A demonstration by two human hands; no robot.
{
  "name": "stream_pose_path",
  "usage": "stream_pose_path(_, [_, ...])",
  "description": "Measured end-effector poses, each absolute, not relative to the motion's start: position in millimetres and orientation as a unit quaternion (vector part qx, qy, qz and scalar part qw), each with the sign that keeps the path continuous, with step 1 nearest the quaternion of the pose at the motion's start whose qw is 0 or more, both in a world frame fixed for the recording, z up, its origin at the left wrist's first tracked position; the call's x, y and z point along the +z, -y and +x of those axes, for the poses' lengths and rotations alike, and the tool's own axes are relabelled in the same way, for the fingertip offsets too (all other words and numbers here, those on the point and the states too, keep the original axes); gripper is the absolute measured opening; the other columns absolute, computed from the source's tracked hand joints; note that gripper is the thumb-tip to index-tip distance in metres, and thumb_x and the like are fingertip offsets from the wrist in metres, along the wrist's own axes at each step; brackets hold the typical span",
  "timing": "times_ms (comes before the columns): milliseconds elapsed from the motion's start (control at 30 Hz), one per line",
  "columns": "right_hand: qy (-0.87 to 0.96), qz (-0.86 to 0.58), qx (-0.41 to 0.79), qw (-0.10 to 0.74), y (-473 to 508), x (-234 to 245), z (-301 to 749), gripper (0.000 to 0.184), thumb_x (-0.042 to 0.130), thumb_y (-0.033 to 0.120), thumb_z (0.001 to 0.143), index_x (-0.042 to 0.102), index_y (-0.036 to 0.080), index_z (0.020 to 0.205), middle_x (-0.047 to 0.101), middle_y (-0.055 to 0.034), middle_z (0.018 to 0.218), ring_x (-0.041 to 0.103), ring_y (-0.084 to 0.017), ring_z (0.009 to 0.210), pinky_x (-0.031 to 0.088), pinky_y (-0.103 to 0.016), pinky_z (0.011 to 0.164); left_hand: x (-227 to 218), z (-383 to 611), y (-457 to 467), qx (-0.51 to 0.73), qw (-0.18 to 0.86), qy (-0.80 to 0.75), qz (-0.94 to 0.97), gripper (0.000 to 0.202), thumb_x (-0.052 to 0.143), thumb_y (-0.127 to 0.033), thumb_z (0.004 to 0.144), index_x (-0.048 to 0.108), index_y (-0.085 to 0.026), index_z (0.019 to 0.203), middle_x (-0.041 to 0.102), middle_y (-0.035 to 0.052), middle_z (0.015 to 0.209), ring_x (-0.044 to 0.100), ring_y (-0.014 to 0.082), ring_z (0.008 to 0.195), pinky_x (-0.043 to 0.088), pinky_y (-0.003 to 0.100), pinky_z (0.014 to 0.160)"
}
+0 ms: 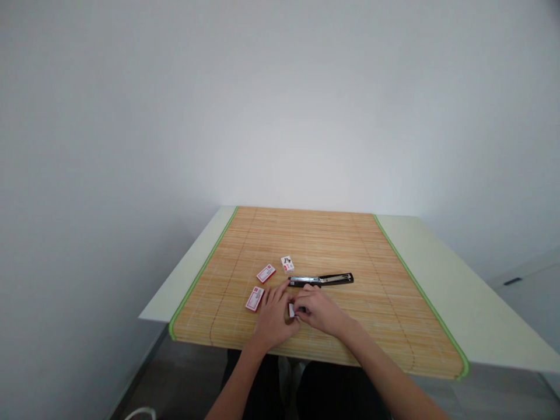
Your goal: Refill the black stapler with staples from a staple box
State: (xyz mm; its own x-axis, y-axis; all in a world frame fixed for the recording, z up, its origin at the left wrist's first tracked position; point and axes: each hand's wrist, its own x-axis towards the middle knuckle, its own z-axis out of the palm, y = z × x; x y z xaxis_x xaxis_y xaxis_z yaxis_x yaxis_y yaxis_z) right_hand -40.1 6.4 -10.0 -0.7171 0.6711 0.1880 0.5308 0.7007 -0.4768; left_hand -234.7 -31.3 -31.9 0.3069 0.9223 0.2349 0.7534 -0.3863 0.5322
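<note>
Between my hands, low on the mat, is a small red-and-white box (291, 311) that looks like a staple box. My left hand (275, 318) curves around its left side, with the thumb near its lower edge. At the box's right end, my right hand (318, 309) has its fingers closed in a pinch; what they grip is hidden. Just beyond my fingertips lies a black stapler (336, 279), opened out flat with its metal magazine exposed. A red-and-white box (254, 298) lies close to my left fingers, and a similar box (266, 273) is a little farther off.
A small white box (287, 263) with a dark picture stands behind the stapler. Underneath everything is a bamboo mat (306, 233) with green edging, on a white table (455, 274). A pale wall (306, 116) borders the table's far edge.
</note>
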Motion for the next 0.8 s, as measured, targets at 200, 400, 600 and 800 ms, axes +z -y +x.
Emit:
stream_pose_path(200, [0.866, -0.365, 0.253, 0.228, -1, -4, -19, 0.01, 0.067, 0.024, 0.095, 0.075, 0.028, 0.098, 0.075, -0.0009, 0.094, 0.064, -0.021, 0.092, 0.046, -0.035, 0.091, -31, -237, 31, 0.27, 0.179, -0.514, 0.794, 0.043, 0.071, -0.019, 0.07, 0.062, -0.028, 0.111, 0.046, 0.0069, 0.156, 0.039, 0.0317, 0.145, 0.019, 0.058, 0.125])
stream_pose_path(400, [0.814, -0.451, 0.242, 0.274, 12, -16, 32, 0.043, 0.081, 0.033, 0.082, 0.07, 0.029, 0.123, 0.068, -0.0071, 0.121, 0.06, -0.028, 0.113, 0.048, -0.044, 0.1, -35, -243, 36, 0.323, 0.192, -0.495, 0.783, 0.047, 0.067, -0.014, 0.074, 0.058, -0.025, 0.119, 0.045, 0.0091, 0.156, 0.043, 0.0298, 0.144, 0.035, 0.054, 0.12])
stream_pose_path(600, [0.801, -0.464, 0.261, 0.273, 19, -31, 52, 0.034, 0.076, 0.033, 0.086, 0.072, 0.029, 0.119, 0.066, -0.0075, 0.12, 0.059, -0.028, 0.115, 0.048, -0.044, 0.101, -38, -248, 41, 0.332, 0.196, -0.503, 0.774, 0.035, 0.065, -0.013, 0.082, 0.062, -0.026, 0.114, 0.045, 0.0068, 0.155, 0.039, 0.0292, 0.146, 0.036, 0.054, 0.121])
stream_pose_path(800, [0.797, -0.47, 0.27, 0.267, 18, -32, 44, 0.029, 0.077, 0.034, 0.086, 0.074, 0.029, 0.114, 0.069, -0.0062, 0.109, 0.061, -0.027, 0.106, 0.049, -0.042, 0.094, -43, -249, 34, 0.301, 0.225, -0.527, 0.763, 0.033, 0.073, -0.029, 0.086, 0.07, -0.031, 0.119, 0.061, 0.0053, 0.122, 0.056, 0.0262, 0.119, 0.047, 0.045, 0.106])
